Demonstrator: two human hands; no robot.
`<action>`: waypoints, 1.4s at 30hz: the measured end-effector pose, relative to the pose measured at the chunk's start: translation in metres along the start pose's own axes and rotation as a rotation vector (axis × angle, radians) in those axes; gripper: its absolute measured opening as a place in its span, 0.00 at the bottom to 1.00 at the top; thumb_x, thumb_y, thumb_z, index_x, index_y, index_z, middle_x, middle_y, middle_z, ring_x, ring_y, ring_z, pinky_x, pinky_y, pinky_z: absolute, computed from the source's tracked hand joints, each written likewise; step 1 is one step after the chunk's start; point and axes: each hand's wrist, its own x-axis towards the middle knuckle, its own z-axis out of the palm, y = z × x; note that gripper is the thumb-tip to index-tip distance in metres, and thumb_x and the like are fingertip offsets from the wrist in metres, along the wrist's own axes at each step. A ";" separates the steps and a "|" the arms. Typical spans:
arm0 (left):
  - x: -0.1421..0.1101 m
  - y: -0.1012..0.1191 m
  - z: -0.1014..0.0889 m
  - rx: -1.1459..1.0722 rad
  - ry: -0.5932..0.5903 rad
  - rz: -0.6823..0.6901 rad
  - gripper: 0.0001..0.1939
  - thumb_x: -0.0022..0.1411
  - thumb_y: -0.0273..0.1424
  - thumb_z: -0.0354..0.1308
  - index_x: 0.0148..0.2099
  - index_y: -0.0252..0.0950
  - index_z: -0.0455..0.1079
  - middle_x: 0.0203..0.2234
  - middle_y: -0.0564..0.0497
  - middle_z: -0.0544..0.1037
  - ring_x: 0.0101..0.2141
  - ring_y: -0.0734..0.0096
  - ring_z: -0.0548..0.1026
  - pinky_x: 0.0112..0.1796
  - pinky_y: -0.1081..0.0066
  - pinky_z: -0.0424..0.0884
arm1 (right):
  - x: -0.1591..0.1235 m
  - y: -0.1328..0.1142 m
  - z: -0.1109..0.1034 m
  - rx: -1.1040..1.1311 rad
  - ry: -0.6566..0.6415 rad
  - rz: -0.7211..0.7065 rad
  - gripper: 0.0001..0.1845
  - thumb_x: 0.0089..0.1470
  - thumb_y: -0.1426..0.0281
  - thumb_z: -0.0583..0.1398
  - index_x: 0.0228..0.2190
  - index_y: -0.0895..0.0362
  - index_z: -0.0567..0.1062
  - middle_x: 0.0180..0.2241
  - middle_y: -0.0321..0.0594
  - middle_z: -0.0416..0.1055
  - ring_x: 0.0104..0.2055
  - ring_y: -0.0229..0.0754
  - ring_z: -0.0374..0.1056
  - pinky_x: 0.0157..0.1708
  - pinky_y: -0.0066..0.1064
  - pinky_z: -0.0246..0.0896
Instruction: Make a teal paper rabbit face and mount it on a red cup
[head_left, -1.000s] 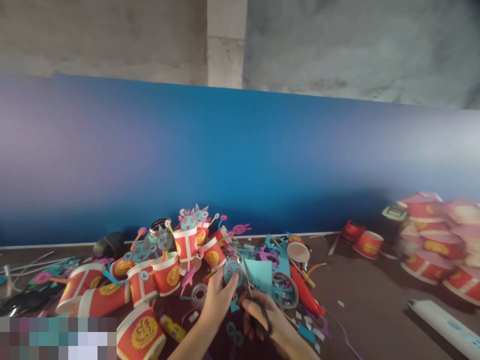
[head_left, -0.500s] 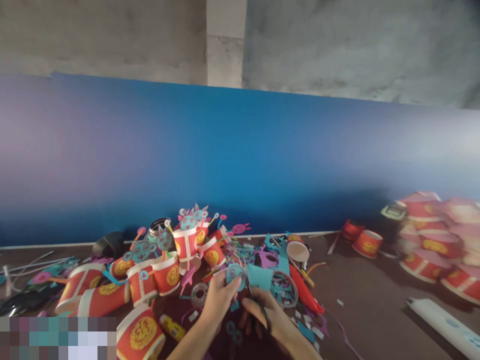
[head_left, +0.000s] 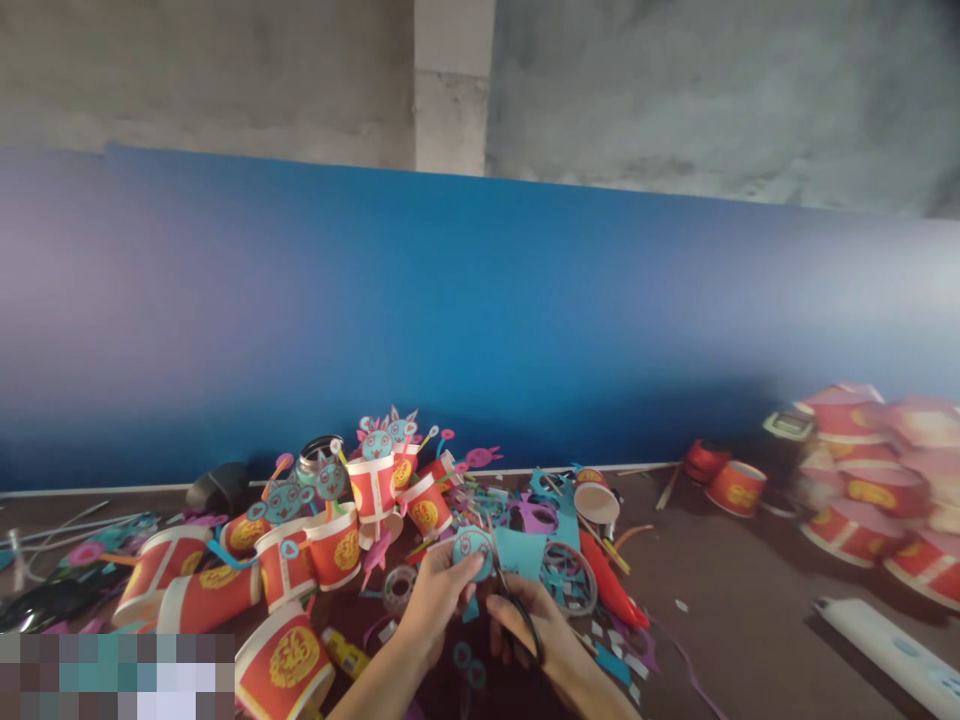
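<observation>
My left hand (head_left: pixel 444 590) pinches a round blue paper face (head_left: pixel 472 553) between thumb and fingers; eyes are drawn on it. Black-handled scissors (head_left: pixel 521 618) sit in my right hand (head_left: pixel 536 625), fingers through the handles, with the blades close to the right edge of the paper face. Just behind them lies a plain blue paper sheet (head_left: pixel 520 552). Small blue paper cut-outs (head_left: pixel 469 663) lie below my hands, and a roll of tape (head_left: pixel 399 588) is left of my left hand.
Red paper cups (head_left: pixel 333 548), several with paper faces and straws, crowd the left. Purple and blue scraps and a red tool-like object (head_left: pixel 609 580) lie to the right. Stacked cups (head_left: pixel 855 480) and a white power strip (head_left: pixel 892 650) are far right. A blue panel (head_left: pixel 465 300) stands behind.
Hardly anything differs. My right hand and the scissors have shifted very slightly beside the paper face, which my left hand still holds in nearly the same place.
</observation>
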 end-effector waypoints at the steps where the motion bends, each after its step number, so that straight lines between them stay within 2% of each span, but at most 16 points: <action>1: 0.000 0.000 0.000 -0.005 -0.003 -0.006 0.21 0.43 0.48 0.64 0.26 0.35 0.65 0.09 0.63 0.56 0.12 0.86 0.49 0.15 0.79 0.41 | 0.000 0.000 0.000 0.006 -0.001 -0.008 0.26 0.45 0.49 0.60 0.28 0.61 0.70 0.13 0.34 0.68 0.12 0.30 0.59 0.10 0.18 0.44; 5: 0.001 -0.001 -0.001 -0.015 -0.025 -0.028 0.22 0.42 0.48 0.64 0.26 0.34 0.66 0.08 0.63 0.56 0.11 0.86 0.47 0.14 0.78 0.40 | -0.001 -0.005 0.000 0.022 -0.024 -0.025 0.27 0.44 0.47 0.60 0.29 0.61 0.70 0.13 0.34 0.67 0.12 0.31 0.59 0.10 0.19 0.44; 11: -0.001 0.002 0.001 -0.017 -0.023 -0.017 0.19 0.45 0.46 0.63 0.28 0.34 0.67 0.08 0.63 0.56 0.11 0.86 0.47 0.13 0.79 0.40 | -0.002 -0.011 0.000 0.007 -0.026 -0.041 0.27 0.43 0.47 0.61 0.27 0.61 0.70 0.12 0.33 0.65 0.13 0.31 0.57 0.12 0.21 0.45; 28: 0.000 0.004 0.000 -0.022 -0.022 -0.018 0.23 0.41 0.49 0.65 0.27 0.34 0.66 0.10 0.63 0.57 0.12 0.87 0.48 0.15 0.78 0.41 | 0.002 -0.001 -0.002 -0.047 0.012 -0.047 0.28 0.45 0.45 0.59 0.25 0.61 0.71 0.10 0.29 0.60 0.11 0.28 0.51 0.11 0.21 0.44; 38: 0.002 0.001 -0.004 -0.025 -0.022 -0.010 0.22 0.43 0.48 0.64 0.28 0.34 0.66 0.10 0.63 0.56 0.12 0.86 0.47 0.16 0.78 0.40 | 0.004 0.000 -0.004 -0.040 0.029 -0.010 0.30 0.41 0.44 0.60 0.24 0.60 0.70 0.09 0.28 0.59 0.09 0.28 0.50 0.09 0.20 0.44; 42: 0.005 -0.001 -0.007 -0.011 -0.054 0.001 0.22 0.41 0.48 0.65 0.26 0.34 0.65 0.09 0.63 0.55 0.12 0.86 0.48 0.15 0.77 0.40 | 0.002 -0.001 -0.005 -0.014 -0.006 0.028 0.30 0.40 0.44 0.61 0.27 0.61 0.71 0.10 0.30 0.63 0.10 0.30 0.54 0.10 0.20 0.47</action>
